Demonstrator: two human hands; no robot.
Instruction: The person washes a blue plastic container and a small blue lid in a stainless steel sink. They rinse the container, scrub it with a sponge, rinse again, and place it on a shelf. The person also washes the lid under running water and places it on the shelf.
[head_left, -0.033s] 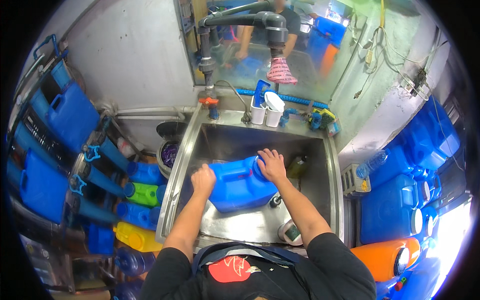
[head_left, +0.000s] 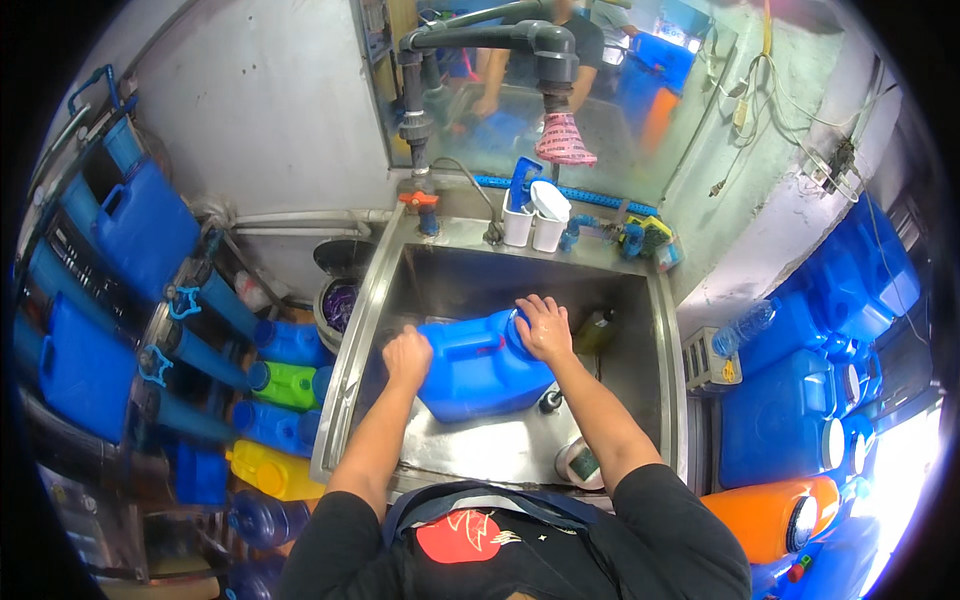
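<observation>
Two bare forearms run forward from my black shirt (head_left: pixel 640 560), which carries a red print (head_left: pixel 457 540) at the chest. Low left of me, a yellow jug (head_left: pixel 275 473); low right, an orange container (head_left: pixel 745 513) with a dark cap. Directly ahead, a steel sink (head_left: pixel 480 463). Inside, by its near edge, a pale vessel (head_left: pixel 567 468) with something green in it; identity unclear.

Blue jug (head_left: pixel 475 392): in the sink, between my two grips, handle on its upper side. Left grip (head_left: pixel 407 358): fingers curled right in, fist-like, set against the jug's left end — whether anything is inside the fist, I cannot tell. Right grip (head_left: pixel 544 328): fingers extended and spread, laid over the jug's right end, touching without closing round it. A small dark round part (head_left: pixel 550 401) shows just beside the jug, below my right grip.

Farther in, a bottle (head_left: pixel 597 328) with a dark top near the right wall of the sink. On the back ledge: two white holders (head_left: pixel 546 234), a blue-handled tool (head_left: pixel 522 187) in the left one; a sponge (head_left: pixel 656 236) at the right corner. Beyond — a red valve handle (head_left: pixel 418 199) on dark grey piping (head_left: pixel 475 38), whose outlet wears a pink wrap (head_left: pixel 566 143). Behind that, a glass pane (head_left: pixel 620 135).
</observation>
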